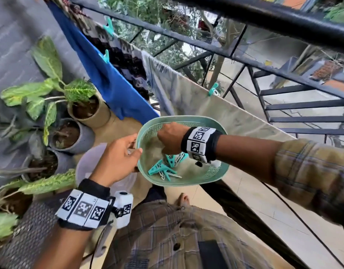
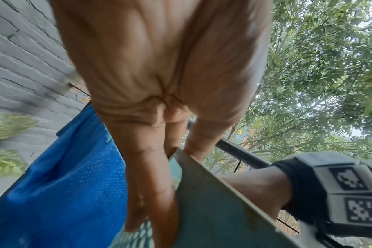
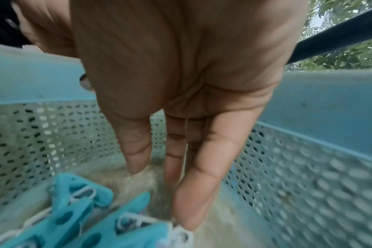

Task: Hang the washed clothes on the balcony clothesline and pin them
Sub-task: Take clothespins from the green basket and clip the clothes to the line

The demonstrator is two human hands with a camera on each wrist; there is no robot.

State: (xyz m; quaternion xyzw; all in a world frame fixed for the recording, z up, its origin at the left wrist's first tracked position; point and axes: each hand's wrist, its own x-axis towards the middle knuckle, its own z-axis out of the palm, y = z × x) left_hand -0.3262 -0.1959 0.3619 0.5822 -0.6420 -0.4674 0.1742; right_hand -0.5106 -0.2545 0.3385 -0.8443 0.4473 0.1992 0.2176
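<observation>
My left hand (image 1: pixel 116 160) grips the basket (image 1: pixel 212 172) rim. My right hand (image 1: pixel 172 138) is inside it, fingers straight, holding nothing, just above the teal pegs (image 1: pixel 161 169). Light, stiff, springy: pinch the tail ends. Beyond, the beige cloth (image 1: pixel 188 98) hangs on the line, one peg on.

Head view downward; wrist views close along fingers.

Perforated matt plastic basket (image 1: pixel 215 171), smooth plastic pegs (image 1: pixel 161 169), mesh-knit blue cloth (image 2: pixel 70 176).

In the head view, the right hand (image 1: pixel 172 138) hides its own fingertips among the clothespins (image 1: pixel 163 169).
</observation>
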